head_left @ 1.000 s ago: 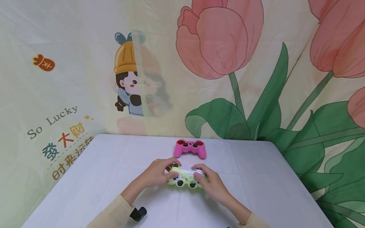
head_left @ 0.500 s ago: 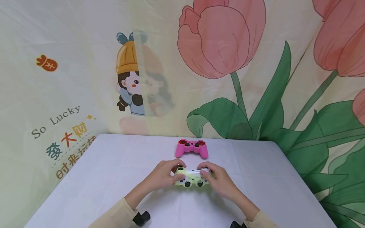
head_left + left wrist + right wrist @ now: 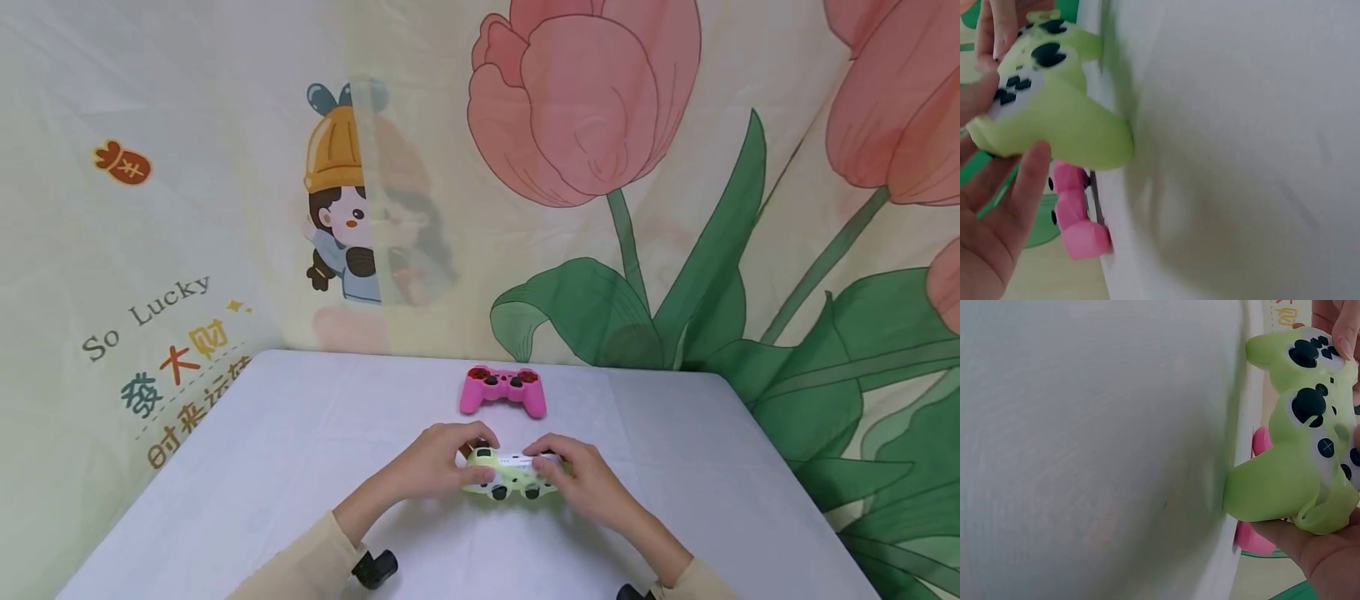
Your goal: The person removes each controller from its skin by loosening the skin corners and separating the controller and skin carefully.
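A game controller point(image 3: 515, 477) in a light green soft sleeve, with a white face and black thumbsticks, is held between both hands at the middle of the table. My left hand point(image 3: 438, 461) grips its left end, thumb on the face by the black direction buttons and fingers round the back edge. At the other end my right hand point(image 3: 596, 483) holds it with the thumb on top. In the right wrist view, the green sleeve point(image 3: 1329, 515) bulges loosely off the controller's right shoulder. Its grip ends sit close over the cloth.
A second controller, bright pink point(image 3: 503, 387) with red and black buttons, lies just behind the hands. White cloth covers the table point(image 3: 337, 400). Behind its far edge hangs a printed curtain point(image 3: 420, 333) with tulips and a cartoon figure.
Both hands and the green controller have shifted a little to the right and slightly nearer. Each hand keeps its grip. The pink controller stays put.
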Available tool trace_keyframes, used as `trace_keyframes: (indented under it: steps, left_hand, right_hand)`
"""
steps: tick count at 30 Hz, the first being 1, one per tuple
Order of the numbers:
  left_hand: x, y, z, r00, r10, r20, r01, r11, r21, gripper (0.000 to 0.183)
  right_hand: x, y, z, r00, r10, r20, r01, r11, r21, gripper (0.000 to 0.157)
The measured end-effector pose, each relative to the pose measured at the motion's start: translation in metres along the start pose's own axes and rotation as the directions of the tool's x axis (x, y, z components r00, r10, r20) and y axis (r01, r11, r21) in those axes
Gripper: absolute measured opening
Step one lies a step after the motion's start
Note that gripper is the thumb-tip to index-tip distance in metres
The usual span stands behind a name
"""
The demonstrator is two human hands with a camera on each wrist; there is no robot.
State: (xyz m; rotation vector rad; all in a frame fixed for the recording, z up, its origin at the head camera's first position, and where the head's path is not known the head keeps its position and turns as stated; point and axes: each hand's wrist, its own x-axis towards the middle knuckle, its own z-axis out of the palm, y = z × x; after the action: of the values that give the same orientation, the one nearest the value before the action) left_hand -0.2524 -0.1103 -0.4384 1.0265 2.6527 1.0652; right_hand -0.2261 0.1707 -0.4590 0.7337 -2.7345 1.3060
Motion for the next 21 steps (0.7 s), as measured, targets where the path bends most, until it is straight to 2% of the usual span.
trace_keyframes:
  steps: [3, 6, 13, 17, 21]
  left_hand:
    - [0.006, -0.005, -0.006, 0.997, 0.045, 0.063, -0.042, 0.998, -0.053, 0.035]
    - [0.013, -0.009, -0.012, 0.986, 0.084, 0.144, -0.069, 0.992, -0.109, 0.037]
    - [0.027, -0.012, -0.024, 0.950, 0.107, 0.292, -0.067, 0.987, -0.144, 0.048]
    - [0.032, -0.013, -0.025, 0.931, 0.129, 0.342, -0.080, 0.985, -0.153, 0.051]
    - [0.031, -0.016, -0.023, 0.927, 0.136, 0.349, -0.085, 0.984, -0.157, 0.044]
  right_hand:
    - [-0.001, 0.000, 0.000, 1.000, -0.019, 0.008, 0.019, 1.000, -0.016, 0.013]
    - [-0.003, 0.000, -0.001, 0.999, -0.032, 0.009, 0.032, 0.999, -0.033, 0.013]
    - [-0.005, 0.000, 0.000, 0.998, -0.054, 0.028, 0.055, 0.997, -0.048, 0.014]
    - [-0.007, -0.001, -0.001, 0.998, -0.049, 0.041, 0.051, 0.997, -0.053, 0.015]
    - [-0.009, -0.002, -0.003, 0.998, -0.046, 0.047, 0.049, 0.997, -0.058, 0.014]
